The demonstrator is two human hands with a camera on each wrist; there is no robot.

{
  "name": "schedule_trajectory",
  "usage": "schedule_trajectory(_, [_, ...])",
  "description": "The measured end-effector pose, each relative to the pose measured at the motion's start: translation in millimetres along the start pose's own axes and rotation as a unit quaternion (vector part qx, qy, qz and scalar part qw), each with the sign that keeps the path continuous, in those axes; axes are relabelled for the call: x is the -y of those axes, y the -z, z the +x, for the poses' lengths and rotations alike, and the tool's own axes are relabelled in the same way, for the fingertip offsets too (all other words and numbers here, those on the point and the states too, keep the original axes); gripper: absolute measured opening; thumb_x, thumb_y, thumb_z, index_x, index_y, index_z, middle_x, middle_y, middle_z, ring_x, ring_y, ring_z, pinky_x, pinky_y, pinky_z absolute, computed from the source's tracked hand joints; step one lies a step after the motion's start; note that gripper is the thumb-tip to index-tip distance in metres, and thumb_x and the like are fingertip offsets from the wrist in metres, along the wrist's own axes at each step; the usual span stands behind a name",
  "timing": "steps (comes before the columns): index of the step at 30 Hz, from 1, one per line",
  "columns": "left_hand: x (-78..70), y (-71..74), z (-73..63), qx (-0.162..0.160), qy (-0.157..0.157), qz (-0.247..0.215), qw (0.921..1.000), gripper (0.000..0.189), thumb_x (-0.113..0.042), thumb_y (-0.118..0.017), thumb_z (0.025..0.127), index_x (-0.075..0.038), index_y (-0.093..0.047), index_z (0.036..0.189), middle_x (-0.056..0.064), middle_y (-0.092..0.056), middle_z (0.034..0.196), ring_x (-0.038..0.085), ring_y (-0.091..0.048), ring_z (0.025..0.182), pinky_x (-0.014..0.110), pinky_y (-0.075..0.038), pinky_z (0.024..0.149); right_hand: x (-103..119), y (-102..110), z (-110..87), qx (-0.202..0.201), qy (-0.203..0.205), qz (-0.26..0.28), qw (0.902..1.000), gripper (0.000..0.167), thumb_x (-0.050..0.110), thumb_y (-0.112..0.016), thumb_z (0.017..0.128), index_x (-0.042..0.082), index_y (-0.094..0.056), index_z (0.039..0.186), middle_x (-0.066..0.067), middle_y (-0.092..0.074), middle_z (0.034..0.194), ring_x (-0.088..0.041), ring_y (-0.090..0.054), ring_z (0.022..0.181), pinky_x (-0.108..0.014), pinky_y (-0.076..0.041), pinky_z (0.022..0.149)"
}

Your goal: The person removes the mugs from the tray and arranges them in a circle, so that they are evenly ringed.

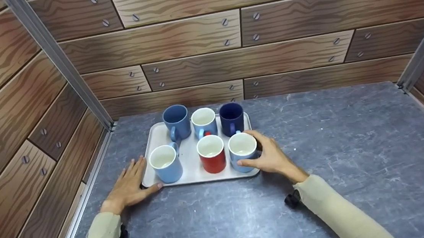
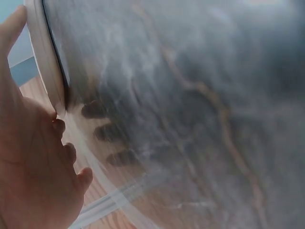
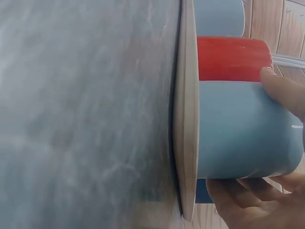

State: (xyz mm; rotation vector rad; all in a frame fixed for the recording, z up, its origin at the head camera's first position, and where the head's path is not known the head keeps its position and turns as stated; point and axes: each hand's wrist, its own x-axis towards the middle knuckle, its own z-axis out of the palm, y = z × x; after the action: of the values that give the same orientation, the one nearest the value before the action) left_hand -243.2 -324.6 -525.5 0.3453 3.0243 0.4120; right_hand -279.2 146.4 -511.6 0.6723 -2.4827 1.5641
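Note:
My right hand [image 1: 271, 156] grips a light blue mug [image 1: 243, 156] at the front right of a white tray [image 1: 190, 163]. In the right wrist view its thumb [image 3: 281, 88] lies along one side of that mug, the other fingers round the opposite side. The mug's base stands on the tray. My left hand [image 1: 128, 187] lies with straight, spread fingers at the tray's front left corner, thumb at the front rim. A red mug [image 1: 212, 161] stands just left of the gripped mug. Another light blue mug [image 1: 168, 169] stands near my left hand, its handle turned to the back.
Along the tray's back stand a medium blue mug [image 1: 177, 120], a light blue mug with white inside [image 1: 204, 123] and a dark blue mug [image 1: 232, 117]. The grey marbled table [image 1: 345, 153] meets wood-patterned walls [image 1: 190, 48] at the back and sides.

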Motion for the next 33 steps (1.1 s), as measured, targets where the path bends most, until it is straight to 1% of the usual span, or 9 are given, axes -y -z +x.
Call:
schedule_trajectory(3, [-0.2, -2.2, -0.3, 0.007, -0.002, 0.004, 1.0000, 0.114, -0.077, -0.058, 0.094, -0.003, -0.017, 0.171, 0.018, -0.015, 0.178, 0.044, -0.011, 0.165, 0.065, -0.012, 0.133, -2, -2, -1.5, 0.002, -0.005, 0.009, 0.9999, 0.094, 0.027, -0.104, 0.068, 0.007, -0.060, 0.148, -0.011, -0.074, 0.130, -0.029, -0.071, 0.116, -0.050, -0.057, 0.103])
schedule_trajectory(11, [-0.1, -2.2, -0.2, 0.006, -0.004, 0.019, 0.9998, 0.115, -0.078, -0.057, 0.093, -0.005, -0.016, 0.171, 0.018, -0.016, 0.179, 0.044, -0.013, 0.165, 0.068, -0.013, 0.132, 1, -4, -1.5, 0.005, -0.012, 0.019, 0.9997, 0.094, 0.024, -0.105, 0.067, 0.007, -0.061, 0.147, -0.011, -0.074, 0.129, -0.028, -0.071, 0.115, -0.048, -0.058, 0.103])
schedule_trajectory(15, [-0.6, -2.6, -0.3, 0.001, -0.012, 0.022, 0.9997, 0.115, -0.077, -0.058, 0.094, -0.002, -0.016, 0.171, 0.019, -0.016, 0.178, 0.043, -0.015, 0.165, 0.067, -0.015, 0.132, 2, -5, -1.0, -0.004, -0.007, 0.021, 0.9998, 0.093, 0.022, -0.105, 0.066, 0.006, -0.062, 0.147, -0.011, -0.075, 0.128, -0.029, -0.072, 0.115, -0.047, -0.058, 0.102])
schedule_trajectory(20, [-1.1, -4.7, 1.0, -0.004, -0.025, 0.023, 0.9994, 0.115, -0.075, -0.058, 0.095, 0.002, -0.017, 0.169, 0.022, -0.017, 0.177, 0.043, -0.018, 0.164, 0.066, -0.019, 0.132, 5, -3, -0.8, -0.012, -0.006, 0.037, 0.9992, 0.090, 0.019, -0.105, 0.063, 0.007, -0.065, 0.142, -0.010, -0.076, 0.124, -0.030, -0.073, 0.109, -0.043, -0.059, 0.097])
schedule_trajectory(27, [-0.9, -6.0, 2.2, -0.007, -0.034, 0.033, 0.9988, 0.115, -0.075, -0.057, 0.096, 0.006, -0.018, 0.168, 0.025, -0.017, 0.176, 0.045, -0.018, 0.164, 0.064, -0.018, 0.132, 12, 8, -1.6, -0.023, 0.008, 0.061, 0.9979, 0.088, 0.016, -0.105, 0.063, 0.005, -0.066, 0.141, -0.012, -0.076, 0.125, -0.032, -0.073, 0.109, -0.033, -0.059, 0.096])
schedule_trajectory(30, [-1.8, -6.1, 2.8, -0.010, -0.036, 0.033, 0.9987, 0.115, -0.075, -0.057, 0.096, 0.006, -0.018, 0.168, 0.026, -0.018, 0.176, 0.045, -0.018, 0.164, 0.063, -0.017, 0.133, 16, 17, -0.6, -0.033, 0.006, 0.061, 0.9975, 0.089, 0.015, -0.105, 0.062, 0.004, -0.066, 0.141, -0.013, -0.075, 0.126, -0.030, -0.073, 0.109, -0.028, -0.058, 0.096])
schedule_trajectory(33, [-1.5, -6.4, 2.9, -0.012, -0.039, 0.028, 0.9988, 0.115, -0.074, -0.058, 0.096, 0.007, -0.018, 0.167, 0.027, -0.017, 0.175, 0.045, -0.018, 0.163, 0.063, -0.016, 0.133, 18, 28, 0.6, -0.041, 0.000, 0.057, 0.9975, 0.088, 0.013, -0.105, 0.063, 0.003, -0.065, 0.141, -0.013, -0.074, 0.127, -0.029, -0.072, 0.108, -0.024, -0.057, 0.094])
